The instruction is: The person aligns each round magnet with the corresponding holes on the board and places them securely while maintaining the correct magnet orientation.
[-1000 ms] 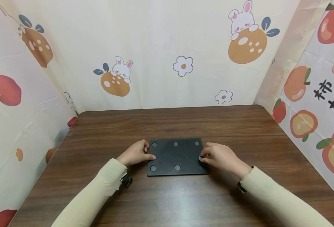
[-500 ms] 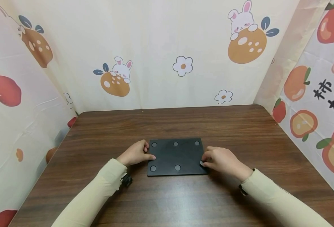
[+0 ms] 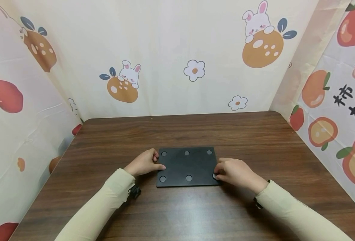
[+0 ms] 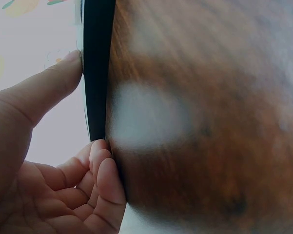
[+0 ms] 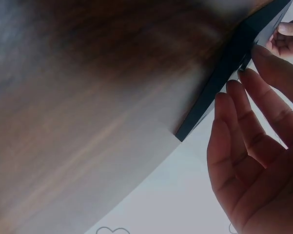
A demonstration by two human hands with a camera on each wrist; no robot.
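A flat black board (image 3: 187,166) lies on the table, with round grey discs set along its far and near edges. At its left edge my left hand (image 3: 142,163) holds it, the thumb flat on top and the curled fingers against the side, as the left wrist view also shows. My right hand (image 3: 237,171) is at the near right corner, pinching a small round grey disc (image 3: 215,176) between thumb and index finger. In the right wrist view the disc (image 5: 245,61) is a thin dark edge at the board's surface; whether it sits in a recess cannot be seen.
The brown wood-grain table (image 3: 177,130) spreads around the board on all sides. Behind it and at both sides hang printed curtains (image 3: 165,83) with rabbits, fruit and flowers.
My right hand has moved nearer along the board's right side with the disc, coming lower to the near right corner. The left hand and the board have stayed put.
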